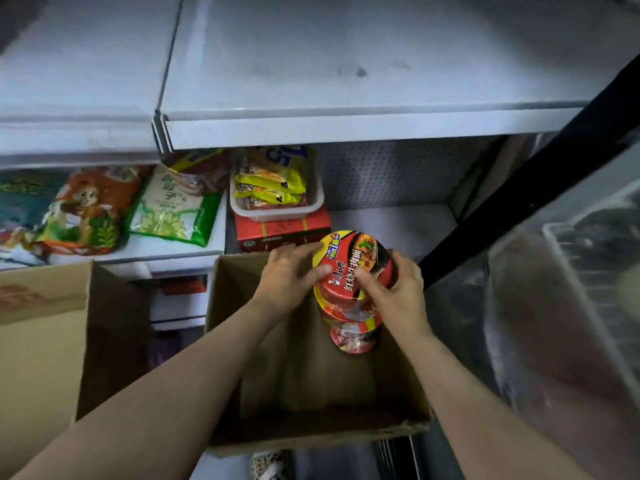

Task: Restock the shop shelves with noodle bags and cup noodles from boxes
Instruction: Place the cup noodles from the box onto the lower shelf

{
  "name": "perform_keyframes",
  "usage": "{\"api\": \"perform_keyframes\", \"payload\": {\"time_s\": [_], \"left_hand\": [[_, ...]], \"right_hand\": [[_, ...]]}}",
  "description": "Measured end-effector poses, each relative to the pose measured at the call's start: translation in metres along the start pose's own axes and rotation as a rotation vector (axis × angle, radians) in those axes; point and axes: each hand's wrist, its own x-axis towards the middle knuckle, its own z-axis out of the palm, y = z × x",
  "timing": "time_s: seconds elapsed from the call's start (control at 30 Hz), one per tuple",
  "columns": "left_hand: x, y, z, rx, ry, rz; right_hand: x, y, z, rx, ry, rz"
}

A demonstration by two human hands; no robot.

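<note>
Obs., head view. Open cardboard box (311,403) at ctr, flaps up, brown floor vis. inside. In its far-R corner: stack of cup noodles (351,306), 3 cups vis., red/yellow, one on top of another, uppermost well above the box rim. Cannot tell if btm cup sits on the box floor or hangs free.

Grip of left hand (287,275): curled on L side of top cup (356,258), thumb lying on the lid edge, fingers reaching round the far rim. Grip of right hand (398,292): curled on R side of same cup, one fingertip on the lid, other fingers wrapped round the wall. Top cup is thus clamped between the two grips. Both forearms bare, entering from btm of frame.

Surroundings:
- second cardboard box (45,323) just L of the first, also open.
- Behind the box: red carton (280,232) w/ white tray (277,211) on top; tray holds yellow noodle bags (273,185). White lower shelf (391,223) to R of carton.
- L shelf section: green-white bag (173,206) & orange bag (90,209), lying side by side.
- upper shelf (346,129) above, white, scuffed.
- black post (536,174) runs diagonally at R; clear plastic sheeting (571,306) beyond it, blurred.
</note>
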Motion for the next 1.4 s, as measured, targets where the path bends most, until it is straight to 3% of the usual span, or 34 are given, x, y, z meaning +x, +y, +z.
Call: {"api": "perform_keyframes", "payload": {"time_s": [0.33,0.63,1.0,1.1,1.4], "left_hand": [[0.002,0.013,0.009,-0.062,-0.043,-0.009],[-0.019,0.027,-0.008,-0.162,0.02,0.017],[-0.067,0.096,-0.117,-0.205,0.26,0.278],[-0.075,0.119,-0.147,-0.267,0.294,0.282],[-0.061,0.158,-0.243,-0.449,0.525,0.31]], "right_hand": [[-0.002,0.016,-0.011,-0.029,-0.211,0.019],[-0.013,-0.001,-0.022,0.095,-0.228,-0.056],[-0.042,-0.113,-0.05,0.385,-0.094,-0.24],[-0.04,-0.155,-0.054,0.489,-0.083,-0.32],[-0.005,-0.277,-0.072,0.7,-0.3,-0.53]]}}
